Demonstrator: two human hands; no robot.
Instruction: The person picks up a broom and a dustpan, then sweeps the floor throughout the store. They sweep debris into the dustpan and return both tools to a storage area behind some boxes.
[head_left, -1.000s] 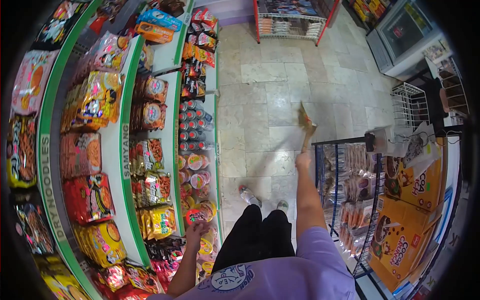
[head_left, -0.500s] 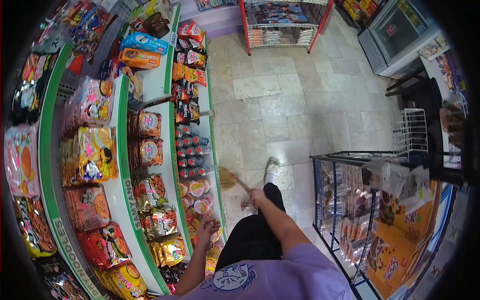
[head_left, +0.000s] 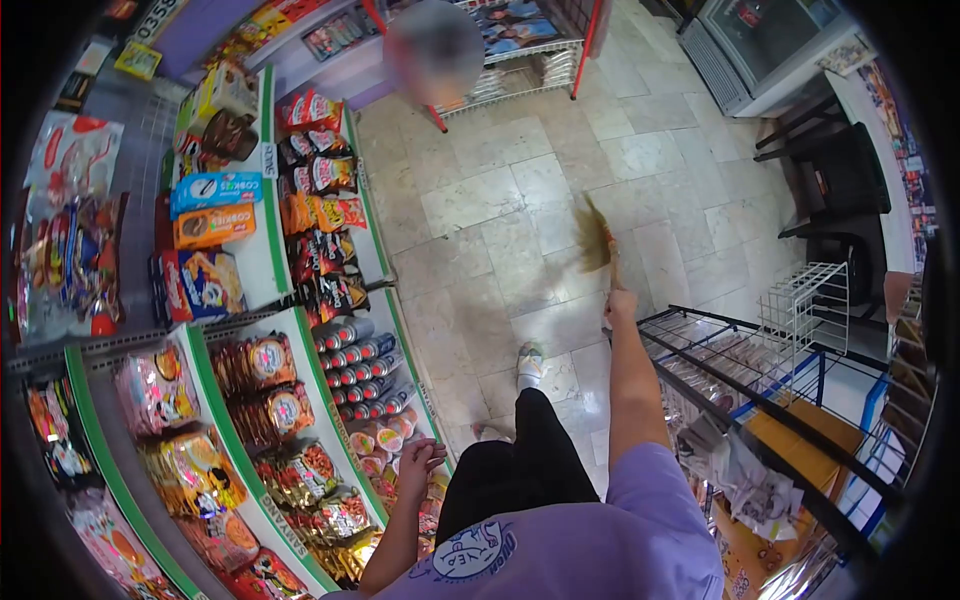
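Observation:
My right hand (head_left: 621, 304) is wrapped round the handle of a broom, my arm stretched out ahead of me. The broom (head_left: 592, 242) has pale straw bristles, which fan out low over the tiled floor (head_left: 480, 210). My left hand (head_left: 421, 464) hangs beside my left leg with nothing in it, its fingers loosely bent and apart. It is nearest to the shelf edge, where packaged cups (head_left: 385, 437) stand below rows of bottles with red-and-white ends (head_left: 362, 365). My leading foot (head_left: 531, 364), in a light shoe, is on the tiles.
Shelves of noodle packs (head_left: 190, 470) and snack bags (head_left: 325, 240) line my left. Close on my right stands a black wire rack (head_left: 735, 345) with packets and boxes. Farther off are a black chair (head_left: 840, 175), a glass-door fridge (head_left: 765, 50) and a red-framed rack (head_left: 585, 50).
My right hand has swung the broom from beside the left shelf out to the right, over the open floor. The view has shifted; my left hand stays by the shelf.

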